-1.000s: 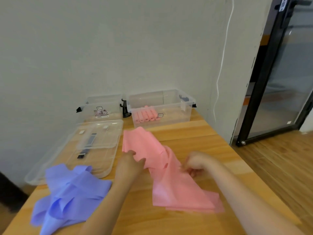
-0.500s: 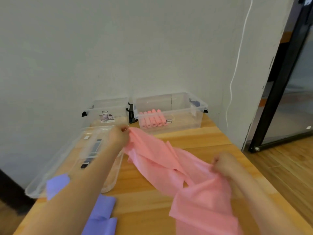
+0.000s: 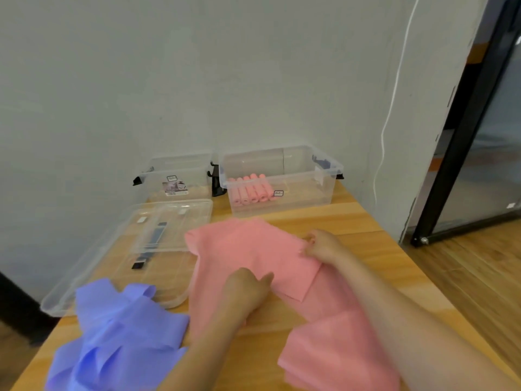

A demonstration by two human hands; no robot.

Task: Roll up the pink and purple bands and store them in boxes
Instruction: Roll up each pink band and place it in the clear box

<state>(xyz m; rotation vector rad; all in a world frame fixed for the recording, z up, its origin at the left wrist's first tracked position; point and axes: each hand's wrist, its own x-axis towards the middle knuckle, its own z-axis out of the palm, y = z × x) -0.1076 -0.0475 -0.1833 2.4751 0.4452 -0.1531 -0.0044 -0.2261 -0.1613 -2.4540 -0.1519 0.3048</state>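
A pink band [image 3: 248,246] lies partly spread on the wooden table [image 3: 366,244], its far end folded over and its near end bunched at the lower right. My left hand [image 3: 248,287] rests on its middle with fingers curled into the fabric. At the band's right edge, my right hand [image 3: 321,245] pinches the fold. A crumpled heap of purple bands [image 3: 118,334] sits at the lower left. The clear box on the right [image 3: 324,187] holds several rolled pink bands [image 3: 251,191]. A second clear box [image 3: 174,179] stands to its left.
Two clear lids [image 3: 158,241] lie stacked on the table's left side, between the boxes and the purple heap. The wall is right behind the boxes. A white cable [image 3: 386,122] hangs down the wall, and a black-framed glass door [image 3: 462,136] stands at the right.
My left hand has come back from near the lid to the band's middle. The pink band, held up and stretched before, now lies on the table. My right hand shifted to the band's right edge.
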